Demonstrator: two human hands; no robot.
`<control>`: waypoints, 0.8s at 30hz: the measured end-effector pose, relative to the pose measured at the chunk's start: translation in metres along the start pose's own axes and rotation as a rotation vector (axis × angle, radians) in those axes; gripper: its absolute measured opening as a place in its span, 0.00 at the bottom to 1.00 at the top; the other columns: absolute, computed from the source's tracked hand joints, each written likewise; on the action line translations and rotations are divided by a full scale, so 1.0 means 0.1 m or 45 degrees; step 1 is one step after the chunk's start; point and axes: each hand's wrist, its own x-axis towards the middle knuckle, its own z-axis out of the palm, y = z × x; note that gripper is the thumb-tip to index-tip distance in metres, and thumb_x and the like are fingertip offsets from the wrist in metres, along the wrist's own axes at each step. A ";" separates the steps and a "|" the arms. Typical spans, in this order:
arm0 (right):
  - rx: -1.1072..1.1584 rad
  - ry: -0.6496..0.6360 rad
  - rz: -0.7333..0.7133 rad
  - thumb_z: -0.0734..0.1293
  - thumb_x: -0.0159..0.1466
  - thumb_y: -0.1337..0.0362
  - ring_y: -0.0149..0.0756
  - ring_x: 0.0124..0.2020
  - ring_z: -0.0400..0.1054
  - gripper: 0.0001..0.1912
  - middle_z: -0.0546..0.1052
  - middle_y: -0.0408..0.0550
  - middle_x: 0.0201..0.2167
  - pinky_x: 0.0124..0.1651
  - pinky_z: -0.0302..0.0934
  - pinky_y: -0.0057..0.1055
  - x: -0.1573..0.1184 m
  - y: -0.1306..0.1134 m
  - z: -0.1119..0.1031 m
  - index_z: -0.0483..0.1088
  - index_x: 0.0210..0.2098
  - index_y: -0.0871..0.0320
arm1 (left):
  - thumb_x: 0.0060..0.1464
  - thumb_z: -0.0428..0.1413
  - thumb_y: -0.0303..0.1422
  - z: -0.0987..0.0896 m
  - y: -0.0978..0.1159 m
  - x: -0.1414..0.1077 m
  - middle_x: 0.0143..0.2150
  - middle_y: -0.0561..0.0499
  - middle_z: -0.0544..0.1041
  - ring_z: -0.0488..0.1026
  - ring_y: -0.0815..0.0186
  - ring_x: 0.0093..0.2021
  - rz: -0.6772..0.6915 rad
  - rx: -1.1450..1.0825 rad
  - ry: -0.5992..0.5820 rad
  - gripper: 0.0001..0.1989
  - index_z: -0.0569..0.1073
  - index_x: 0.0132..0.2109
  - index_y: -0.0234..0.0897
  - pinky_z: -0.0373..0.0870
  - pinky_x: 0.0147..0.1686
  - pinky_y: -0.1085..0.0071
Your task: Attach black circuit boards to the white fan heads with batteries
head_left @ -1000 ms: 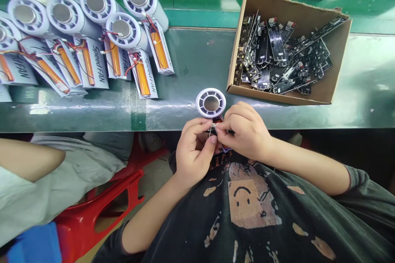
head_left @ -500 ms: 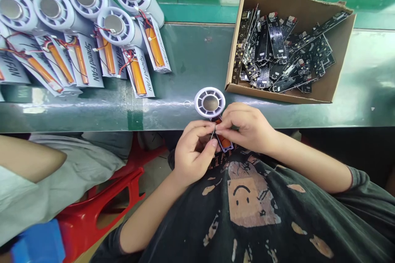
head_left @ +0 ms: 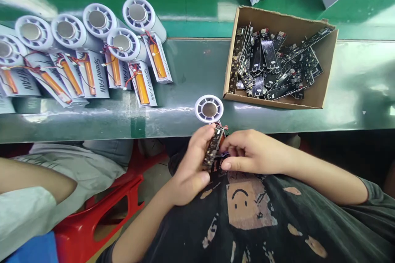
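The left hand (head_left: 191, 168) is curled closed around a black circuit board (head_left: 212, 148), held tilted; the right hand (head_left: 253, 152) is half curled just beside it, anything it pinches hidden. A white fan head (head_left: 209, 109) lies on the tabletop (head_left: 185, 70) just above the board, near the hands

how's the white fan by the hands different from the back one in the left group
The near white round fan lies alone at the green bench's front edge, wires running to a black circuit board in the left hand. The back fan sits among others, white cylindrical body showing, beside a white SpeedFAN card holding an orange battery. Both have white grilles around silver centres.
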 end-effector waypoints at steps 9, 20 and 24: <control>0.810 0.036 0.397 0.60 0.66 0.70 0.24 0.23 0.69 0.06 0.74 0.39 0.27 0.28 0.64 0.23 -0.01 0.15 0.20 0.67 0.40 0.59 | 0.63 0.51 0.30 -0.05 0.00 0.07 0.54 0.45 0.73 0.73 0.61 0.53 0.274 0.662 0.292 0.24 0.62 0.65 0.47 0.71 0.55 0.58; 1.065 -0.178 0.135 0.61 0.67 0.67 0.23 0.21 0.70 0.05 0.76 0.40 0.29 0.21 0.62 0.19 0.03 0.26 0.24 0.63 0.43 0.59 | 0.56 0.55 0.29 -0.02 -0.05 0.40 0.42 0.48 0.63 0.65 0.59 0.44 0.495 1.315 0.223 0.17 0.71 0.53 0.40 0.66 0.47 0.57; 1.189 -0.213 0.090 0.64 0.65 0.64 0.24 0.20 0.70 0.08 0.77 0.40 0.27 0.22 0.63 0.20 0.05 0.29 0.25 0.62 0.44 0.58 | 0.56 0.57 0.30 0.01 -0.11 0.42 0.41 0.49 0.62 0.64 0.60 0.43 0.490 1.275 0.261 0.16 0.73 0.53 0.42 0.66 0.47 0.59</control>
